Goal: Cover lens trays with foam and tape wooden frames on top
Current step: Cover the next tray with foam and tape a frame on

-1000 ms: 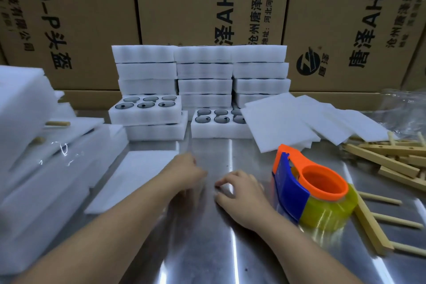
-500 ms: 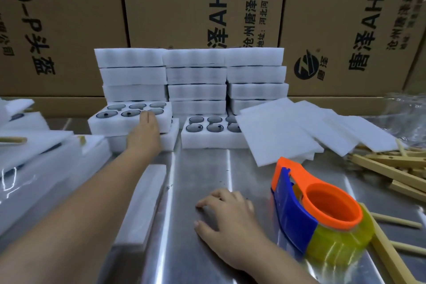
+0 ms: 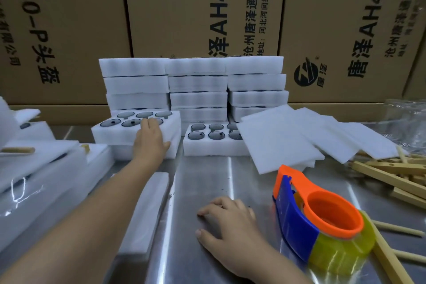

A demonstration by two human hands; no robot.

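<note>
Head view, the only one I have: my left hand [image 3: 151, 138] is stretched out over the near right corner of a tray [image 3: 110, 137], fingers laid across its top among the dark lenses, thumb against its front wall, so I read it as gripping that corner. This tray sits on another white block; behind the hand rises a stack [image 3: 198, 83] of closed trays, with cartons [image 3: 184, 7] beyond. My right hand [image 3: 230, 221] lies palm down on the steel table [image 3: 207, 180], fingers loosely bent, holding nothing. Ahead of it and just right of the left hand stands a second tray [image 3: 207, 148], also uncovered. Foam sheets [image 3: 276, 143] fan out ahead and to the right of the right hand, one corner lapping onto that second tray. A tape dispenser [image 3: 322, 221] stands just right of the right hand, and the wooden frames [image 3: 391, 173] lie further right, well apart from both hands. I judge this to be the very start of one cycle: fetching an open tray. Next I would draw it to the bare table between the hands, keeping it level so no lens slips out, then send the right hand for a single foam sheet.
</note>
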